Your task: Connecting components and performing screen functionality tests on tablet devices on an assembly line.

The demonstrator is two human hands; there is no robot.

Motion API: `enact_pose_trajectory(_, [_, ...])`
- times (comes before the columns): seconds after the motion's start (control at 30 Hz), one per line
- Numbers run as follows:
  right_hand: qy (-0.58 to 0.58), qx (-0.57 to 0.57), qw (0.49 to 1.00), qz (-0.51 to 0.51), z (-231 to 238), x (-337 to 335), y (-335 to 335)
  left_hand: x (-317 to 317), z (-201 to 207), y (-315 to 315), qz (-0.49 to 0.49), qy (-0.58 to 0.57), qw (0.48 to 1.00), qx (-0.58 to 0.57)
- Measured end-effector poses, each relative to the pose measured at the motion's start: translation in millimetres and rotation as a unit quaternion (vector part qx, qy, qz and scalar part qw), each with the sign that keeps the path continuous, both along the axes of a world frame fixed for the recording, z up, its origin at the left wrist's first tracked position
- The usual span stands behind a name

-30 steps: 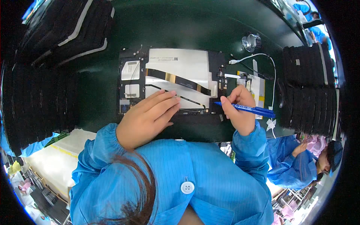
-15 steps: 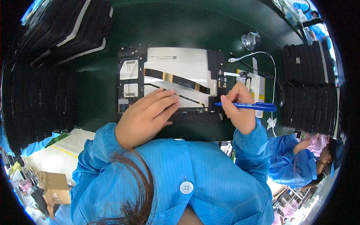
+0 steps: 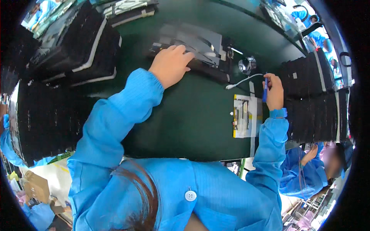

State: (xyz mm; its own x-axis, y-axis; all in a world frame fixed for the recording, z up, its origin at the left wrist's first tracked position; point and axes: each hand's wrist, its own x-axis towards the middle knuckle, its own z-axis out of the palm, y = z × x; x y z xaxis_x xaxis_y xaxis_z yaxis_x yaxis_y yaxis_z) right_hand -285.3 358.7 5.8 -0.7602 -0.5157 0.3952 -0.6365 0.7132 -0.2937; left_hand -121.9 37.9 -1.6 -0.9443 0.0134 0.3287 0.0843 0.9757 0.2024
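Note:
An opened flat electronic device (image 3: 206, 36), with a pale inner plate and a black frame, lies tilted on the far middle of the dark green table, blurred. My left hand (image 3: 171, 65) grips its near left edge, fingers bent over the top and the thumb by the near side. At the right, my right hand (image 3: 274, 92) is closed around a blue pen (image 3: 265, 90), held upright beside a white cable (image 3: 246, 80). Just left of my right forearm lies a flat part with yellow edges and a small board (image 3: 242, 115), beside a pale strip.
Stacks of black panels stand at the left (image 3: 46, 119) and right (image 3: 312, 115). More panels (image 3: 131, 11) lie at the far left. A shiny round metal piece (image 3: 246, 65) sits near the cable. Another person in blue (image 3: 302, 173) is at the lower right.
The device has shifted away from me and turned slightly, with my left hand on it. My right hand, still holding the pen, has moved right, off the device.

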Motion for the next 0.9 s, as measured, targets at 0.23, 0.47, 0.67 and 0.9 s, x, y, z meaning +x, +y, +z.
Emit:
enact_pose_trajectory(0.23, [0.037, 0.003, 0.995, 0.093, 13, -13, -31, -104, -12, -18, 0.052, 0.024, 0.998, -0.023])
enact_pose_trajectory(0.47, [0.064, 0.052, 0.991, 0.102, -1, -9, -50, -140, -25, -30, 0.172, 0.035, 0.985, 0.003])
enact_pose_trajectory(0.67, [0.091, 0.128, 0.981, 0.117, 20, -10, -59, -64, 21, 14, -0.028, -0.024, 0.999, 0.029])
enact_pose_trajectory(0.9, [0.045, 0.061, 0.970, 0.229, 45, 45, -108, 166, 111, 67, -0.184, 0.074, 0.976, 0.089])
